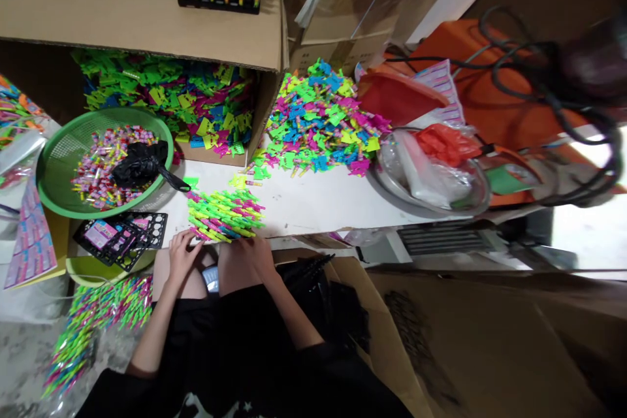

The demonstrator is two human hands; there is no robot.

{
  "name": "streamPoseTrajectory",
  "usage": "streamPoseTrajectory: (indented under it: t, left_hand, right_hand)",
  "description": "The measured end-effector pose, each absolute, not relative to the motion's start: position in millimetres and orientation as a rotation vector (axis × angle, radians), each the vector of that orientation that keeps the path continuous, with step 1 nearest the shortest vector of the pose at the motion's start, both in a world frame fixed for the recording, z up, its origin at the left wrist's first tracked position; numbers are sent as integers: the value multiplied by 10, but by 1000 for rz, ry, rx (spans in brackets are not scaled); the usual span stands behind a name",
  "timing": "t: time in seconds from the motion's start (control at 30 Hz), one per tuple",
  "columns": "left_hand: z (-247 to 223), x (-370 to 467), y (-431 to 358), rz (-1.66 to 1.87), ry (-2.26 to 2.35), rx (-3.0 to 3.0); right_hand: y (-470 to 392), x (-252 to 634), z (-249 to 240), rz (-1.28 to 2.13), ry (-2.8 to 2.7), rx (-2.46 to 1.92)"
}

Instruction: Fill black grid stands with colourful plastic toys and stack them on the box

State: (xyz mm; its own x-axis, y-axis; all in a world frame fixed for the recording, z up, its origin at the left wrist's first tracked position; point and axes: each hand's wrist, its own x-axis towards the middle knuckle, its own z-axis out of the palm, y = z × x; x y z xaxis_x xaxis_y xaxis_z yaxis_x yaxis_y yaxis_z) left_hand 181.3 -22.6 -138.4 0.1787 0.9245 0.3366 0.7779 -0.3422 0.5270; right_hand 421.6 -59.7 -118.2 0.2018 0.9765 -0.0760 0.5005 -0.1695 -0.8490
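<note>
A dense block of slim plastic sticks [226, 215] in green, yellow, pink and blue lies slanted at the table's front edge. My left hand [181, 256] is closed at its near left corner, with thumb and fingers bent around the edge. At the near right corner, my right hand [258, 257] has its fingers curled against the edge; the fingertips are blurred and partly hidden. Just behind the block lie a few loose yellow and green pieces [238, 181]. A green basket [46, 173] of small pink-and-yellow tubes and a black plastic bag [140, 166] stands to the left.
An open cardboard box [132, 19] holds many coloured clips; a black rack [218, 5] of upright sticks stands on top. A heap of clip-topped sticks [318, 121] lies right of it. Farther right is a metal bowl [473, 199] with plastic bags. Black frames [122, 238] lie below the basket.
</note>
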Motion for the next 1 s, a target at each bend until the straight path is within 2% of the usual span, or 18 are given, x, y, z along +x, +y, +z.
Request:
streamPoseTrajectory:
  t: [0.27,0.4,0.53,0.6,0.8,1.0]
  left_hand:
    - [-1434,1810,-196,930,1645,2230]
    - [-1447,1809,-200,937,1646,2237]
    - [-1441,1797,-204,919,1634,2228]
    - [-1433,1794,-205,898,1641,2228]
    - [-1413,1801,-217,874,1647,2212]
    - [-1403,1799,-222,905,1616,2203]
  right_hand:
    - [-572,4795,-1196,1192,-1177,-1554]
    - [-287,5159,-1146,940,-1202,-1747]
    - [226,5135,-963,491,-1631,-1880]
    - [473,5012,-880,374,-1780,-2029]
    - [743,4819,-846,358,-2009,-2162]
    - [248,5143,-885,478,-1564,-2013]
